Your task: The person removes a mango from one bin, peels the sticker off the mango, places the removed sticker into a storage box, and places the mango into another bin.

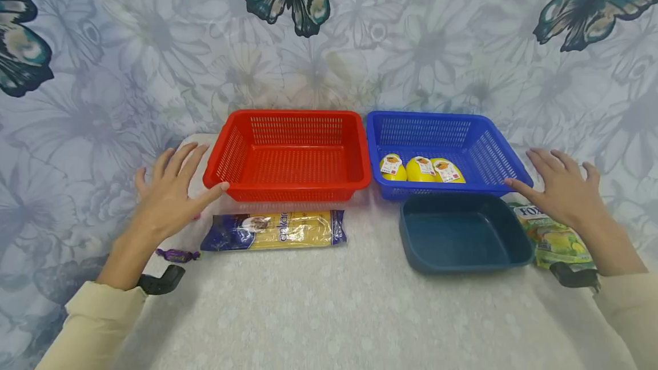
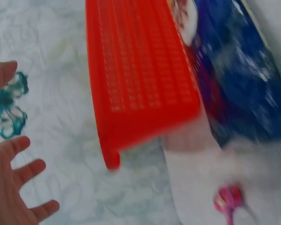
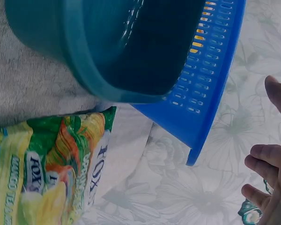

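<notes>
My left hand (image 1: 172,187) hovers with fingers spread just left of the empty red basket (image 1: 292,156), thumb near its front corner, holding nothing. Beside the blue basket (image 1: 446,153), my right hand (image 1: 557,184) is spread above a green candy bag (image 1: 552,236), thumb by the basket's front right corner. Three yellow lemon-shaped items (image 1: 421,169) lie in the blue basket. A dark teal tub (image 1: 462,233) stands empty in front of it. A blue and yellow pasta packet (image 1: 275,230) lies before the red basket. The left wrist view shows the red basket (image 2: 140,75) and spread fingers (image 2: 23,168); the right wrist view shows the tub (image 3: 117,47) and bag (image 3: 51,168).
A purple wrapped candy (image 1: 177,254) lies on the white table (image 1: 329,313) near my left wrist. A pink wrapped candy (image 2: 229,201) shows in the left wrist view. A floral cloth with butterflies (image 1: 329,44) hangs behind the baskets.
</notes>
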A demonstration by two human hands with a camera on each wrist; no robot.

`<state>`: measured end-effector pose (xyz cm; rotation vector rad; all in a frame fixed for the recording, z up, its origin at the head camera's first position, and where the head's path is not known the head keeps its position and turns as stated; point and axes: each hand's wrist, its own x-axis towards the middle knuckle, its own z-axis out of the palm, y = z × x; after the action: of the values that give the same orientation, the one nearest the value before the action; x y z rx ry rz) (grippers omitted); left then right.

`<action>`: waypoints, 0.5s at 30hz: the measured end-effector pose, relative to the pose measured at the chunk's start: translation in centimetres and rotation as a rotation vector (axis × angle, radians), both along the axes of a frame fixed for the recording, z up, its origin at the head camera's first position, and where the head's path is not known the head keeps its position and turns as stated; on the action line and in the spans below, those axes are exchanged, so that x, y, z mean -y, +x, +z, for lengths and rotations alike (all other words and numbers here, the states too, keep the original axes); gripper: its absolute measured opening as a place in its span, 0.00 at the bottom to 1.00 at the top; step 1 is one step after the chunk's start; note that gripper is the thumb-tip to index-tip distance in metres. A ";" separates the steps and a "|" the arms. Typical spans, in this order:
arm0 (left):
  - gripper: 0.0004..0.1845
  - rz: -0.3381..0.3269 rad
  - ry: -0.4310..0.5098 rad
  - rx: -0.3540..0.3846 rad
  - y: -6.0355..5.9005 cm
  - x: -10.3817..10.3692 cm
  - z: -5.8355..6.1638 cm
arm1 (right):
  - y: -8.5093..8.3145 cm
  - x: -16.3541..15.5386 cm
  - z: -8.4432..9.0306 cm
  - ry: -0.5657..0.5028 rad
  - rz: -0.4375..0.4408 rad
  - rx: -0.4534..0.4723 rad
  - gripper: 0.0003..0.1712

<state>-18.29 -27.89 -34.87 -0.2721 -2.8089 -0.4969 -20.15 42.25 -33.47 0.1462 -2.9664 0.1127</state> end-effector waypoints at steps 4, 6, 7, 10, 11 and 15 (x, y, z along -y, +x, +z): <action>0.44 -0.060 0.061 -0.038 -0.6 -3.1 0.7 | -0.3 -0.2 -0.2 -0.030 0.000 -0.019 0.50; 0.43 -0.101 0.104 -0.037 -1.2 -5.0 1.2 | -0.4 -0.5 -0.2 -0.046 -0.005 -0.023 0.49; 0.43 -0.122 0.120 -0.035 -1.5 -5.9 1.3 | -0.5 -0.7 -0.2 -0.051 -0.009 -0.024 0.49; 0.43 -0.176 0.139 -0.037 -2.5 -8.5 1.5 | -0.6 -1.0 -0.4 -0.067 -0.017 -0.016 0.48; 0.43 -0.190 0.136 -0.036 -2.8 -9.3 1.6 | -0.7 -1.1 -0.5 -0.073 -0.018 -0.011 0.47; 0.43 -0.232 0.133 -0.020 -4.1 -12.0 1.6 | -0.7 -1.3 -1.0 -0.092 -0.023 0.006 0.46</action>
<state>-22.40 -15.84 -33.23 -0.5749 -2.7233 -0.7238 -20.82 43.51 -34.44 0.0995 -2.9614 0.2470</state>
